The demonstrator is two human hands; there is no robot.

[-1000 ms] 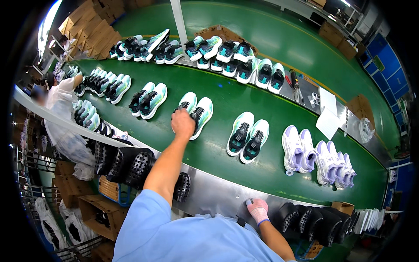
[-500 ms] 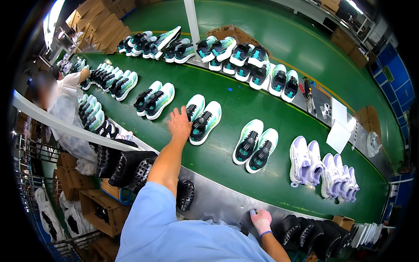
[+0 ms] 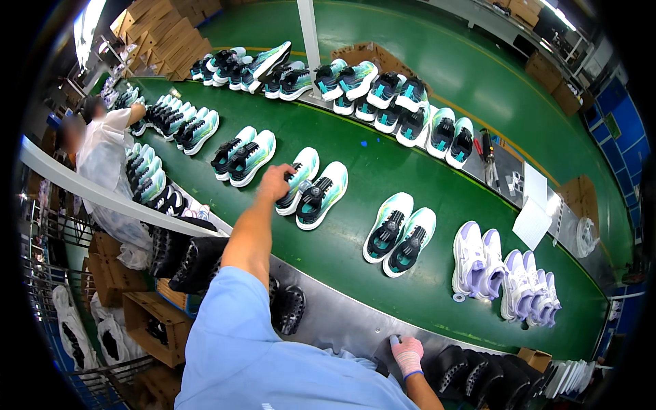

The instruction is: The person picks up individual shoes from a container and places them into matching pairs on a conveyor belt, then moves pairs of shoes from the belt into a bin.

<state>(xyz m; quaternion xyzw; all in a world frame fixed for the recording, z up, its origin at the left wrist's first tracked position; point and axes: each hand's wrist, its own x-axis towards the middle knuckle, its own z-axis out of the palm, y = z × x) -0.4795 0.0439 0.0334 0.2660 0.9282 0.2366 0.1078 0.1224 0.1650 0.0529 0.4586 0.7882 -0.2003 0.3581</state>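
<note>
My bare left hand (image 3: 275, 183) is closed on the heel and ankle opening of a green-and-white sneaker (image 3: 304, 171) with black lacing. Its mate (image 3: 322, 197) stands on the green conveyor belt (image 3: 328, 266) just to the right, a narrow gap between them. My right hand (image 3: 408, 352), in a striped pinkish glove with a grey tip, is curled at the metal edge (image 3: 328, 301) nearest me; what its fingers press on is hidden. Between my hands and the white-and-lilac sneakers (image 3: 488, 263) sits another green-and-white pair (image 3: 400, 236).
More green-and-white pairs (image 3: 244, 156) line the belt to the left, where a co-worker (image 3: 102, 154) reaches over it. Sneakers are stacked on the far ledge (image 3: 389, 102), beside tools (image 3: 488, 154) and white papers (image 3: 533, 205). Black perforated forms (image 3: 292, 309) hang along the near edge.
My left hand has gone from spread beside the pair to closed on its left shoe, which now sits slightly apart from its mate. My right hand stays at the edge.
</note>
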